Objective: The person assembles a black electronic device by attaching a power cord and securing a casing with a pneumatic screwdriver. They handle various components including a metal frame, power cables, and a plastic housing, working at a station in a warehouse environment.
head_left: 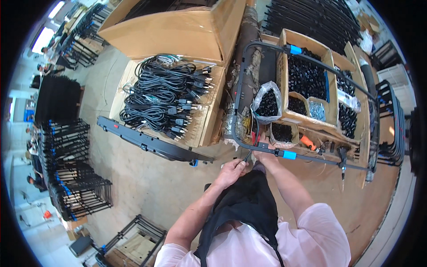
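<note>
Well left of the black tubular frame (238,93), a heap of coiled black cables (155,98) lies on cardboard (198,124), most plugs turned toward the frame, probably so that one can be drawn out by its end. Just below the frame's near left corner, the left hand (231,172) pinches a thin dark cord (247,156) between thumb and fingers, as if to steady it. The right hand (264,152) is at the frame's near bar, right of that corner; the bar partly hides its fingers, so whether they grip or merely touch cannot be told. Within the frame's outline, a clear bag (268,103) and a wooden tray (307,121) hold small black parts (307,80), presumably for easy reach, and an orange-handled tool (307,142) lies just beyond the near bar
</note>
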A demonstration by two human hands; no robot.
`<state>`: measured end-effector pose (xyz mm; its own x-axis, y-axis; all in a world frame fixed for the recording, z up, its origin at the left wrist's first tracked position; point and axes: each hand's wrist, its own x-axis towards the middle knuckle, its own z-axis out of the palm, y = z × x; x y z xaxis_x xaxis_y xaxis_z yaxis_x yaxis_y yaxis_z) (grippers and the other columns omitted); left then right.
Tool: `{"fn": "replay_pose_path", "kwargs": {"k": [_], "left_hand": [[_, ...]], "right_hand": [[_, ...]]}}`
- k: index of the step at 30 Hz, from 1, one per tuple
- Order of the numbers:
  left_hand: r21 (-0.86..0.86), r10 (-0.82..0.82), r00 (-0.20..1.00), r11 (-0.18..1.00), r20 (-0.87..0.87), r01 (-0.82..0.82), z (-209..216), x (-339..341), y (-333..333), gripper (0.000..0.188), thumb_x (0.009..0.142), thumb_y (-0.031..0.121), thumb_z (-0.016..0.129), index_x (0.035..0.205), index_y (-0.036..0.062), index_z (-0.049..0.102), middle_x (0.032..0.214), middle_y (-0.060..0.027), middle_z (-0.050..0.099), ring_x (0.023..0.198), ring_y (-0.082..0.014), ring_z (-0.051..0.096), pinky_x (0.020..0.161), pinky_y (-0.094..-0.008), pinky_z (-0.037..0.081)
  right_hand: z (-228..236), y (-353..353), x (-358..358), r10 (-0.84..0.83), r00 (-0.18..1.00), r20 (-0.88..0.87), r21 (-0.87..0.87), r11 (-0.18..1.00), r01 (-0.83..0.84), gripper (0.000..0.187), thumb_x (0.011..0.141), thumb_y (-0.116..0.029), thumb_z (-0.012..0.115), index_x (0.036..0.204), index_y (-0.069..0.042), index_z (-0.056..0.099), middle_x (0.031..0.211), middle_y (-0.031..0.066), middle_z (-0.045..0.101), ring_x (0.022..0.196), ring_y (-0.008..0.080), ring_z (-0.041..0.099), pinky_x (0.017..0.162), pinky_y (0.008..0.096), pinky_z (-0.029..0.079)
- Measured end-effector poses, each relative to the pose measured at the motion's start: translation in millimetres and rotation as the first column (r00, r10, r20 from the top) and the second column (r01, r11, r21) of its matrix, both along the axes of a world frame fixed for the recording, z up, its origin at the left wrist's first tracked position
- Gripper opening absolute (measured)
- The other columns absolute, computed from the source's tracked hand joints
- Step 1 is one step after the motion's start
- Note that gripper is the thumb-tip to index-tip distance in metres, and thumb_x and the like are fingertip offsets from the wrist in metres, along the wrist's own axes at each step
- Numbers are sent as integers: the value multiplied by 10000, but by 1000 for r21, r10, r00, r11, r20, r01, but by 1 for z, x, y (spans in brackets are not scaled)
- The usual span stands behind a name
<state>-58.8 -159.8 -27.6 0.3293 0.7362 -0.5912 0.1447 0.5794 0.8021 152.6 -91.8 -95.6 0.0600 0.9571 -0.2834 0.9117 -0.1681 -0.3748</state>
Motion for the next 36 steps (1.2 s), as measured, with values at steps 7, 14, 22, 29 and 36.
{"fn": "replay_pose_path", "kwargs": {"k": [7,14,22,29,36], "left_hand": [[-30,-95,996,995,7,95,14,-2,23,362,1155,271,519,1228,-42,687,988,-91,745,917,-150,698,865,-317,582],[-77,-3,983,997,184,18,-2,8,27,372,1157,298,519,1246,-31,668,1011,-100,746,912,-167,711,861,-318,581],[-73,-29,988,997,154,40,15,22,33,357,1159,299,513,1266,-9,660,1036,-86,747,921,-161,714,813,-316,568],[-67,-86,995,994,57,89,12,23,36,311,1158,255,505,1221,-3,667,1033,-73,729,887,-151,683,817,-313,565],[-38,-103,994,994,-48,101,-1,26,33,295,1160,228,492,1171,-8,669,1018,-76,735,874,-158,689,823,-320,572]], "right_hand": [[-46,39,0,10,1000,12,-76,997,-9,543,955,-276,609,1229,192,626,963,296,753,905,402,779,746,491,629],[51,-51,19,-223,961,-166,-463,878,124,491,993,-404,629,1286,-10,646,1233,280,720,1198,435,689,1016,528,548],[145,-138,-4,-249,913,-323,-320,937,143,801,966,-173,634,1649,50,279,1498,349,535,1409,481,528,1176,515,448],[139,-136,-13,-187,915,-358,-271,958,89,837,921,-59,575,1671,45,219,1472,396,511,1345,522,557,1158,536,451],[148,-128,1,-46,938,-343,-245,969,-42,870,905,-49,574,1685,21,196,1393,369,533,1277,530,582,1098,565,488]]}}
